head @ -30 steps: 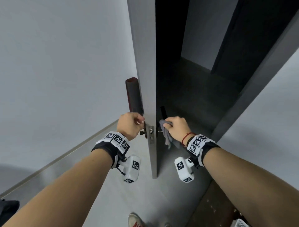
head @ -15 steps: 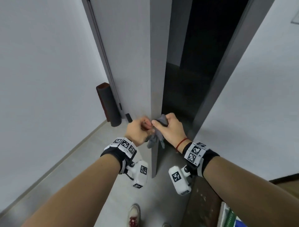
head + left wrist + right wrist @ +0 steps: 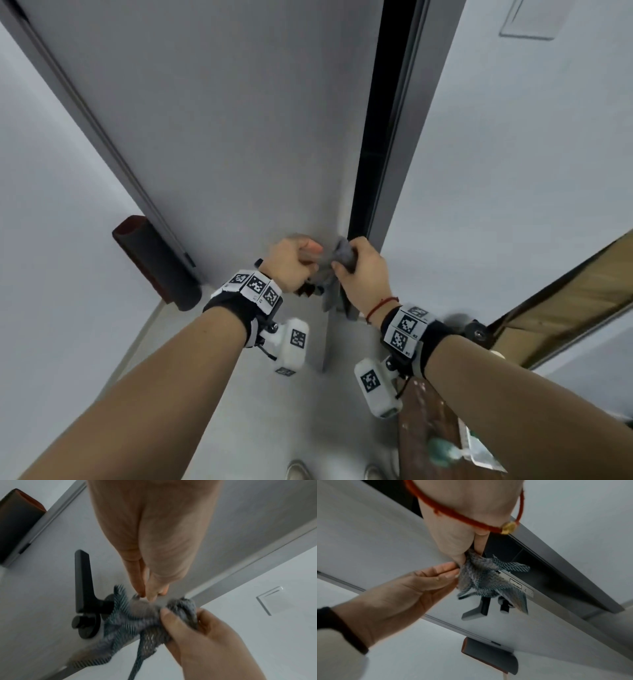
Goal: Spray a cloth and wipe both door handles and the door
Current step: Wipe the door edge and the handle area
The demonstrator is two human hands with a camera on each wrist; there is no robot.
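While both hands meet at the door's (image 3: 239, 137) latch edge, right hand (image 3: 363, 274) clenches the bunched grey cloth (image 3: 137, 620) | left hand (image 3: 291, 263) pinches the cloth's other end between thumb and fingertips | cloth hangs over the black lever handle (image 3: 83, 580), just beside the latch plate (image 3: 518, 584) | door ajar, dark gap at frame.

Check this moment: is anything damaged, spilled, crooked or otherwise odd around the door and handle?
Nothing stands out. The door is slightly ajar and looks unmarked. The black handle sits straight. Both the left hand and right hand pinch the grey cloth bunched beside it. No spill or damage is visible.
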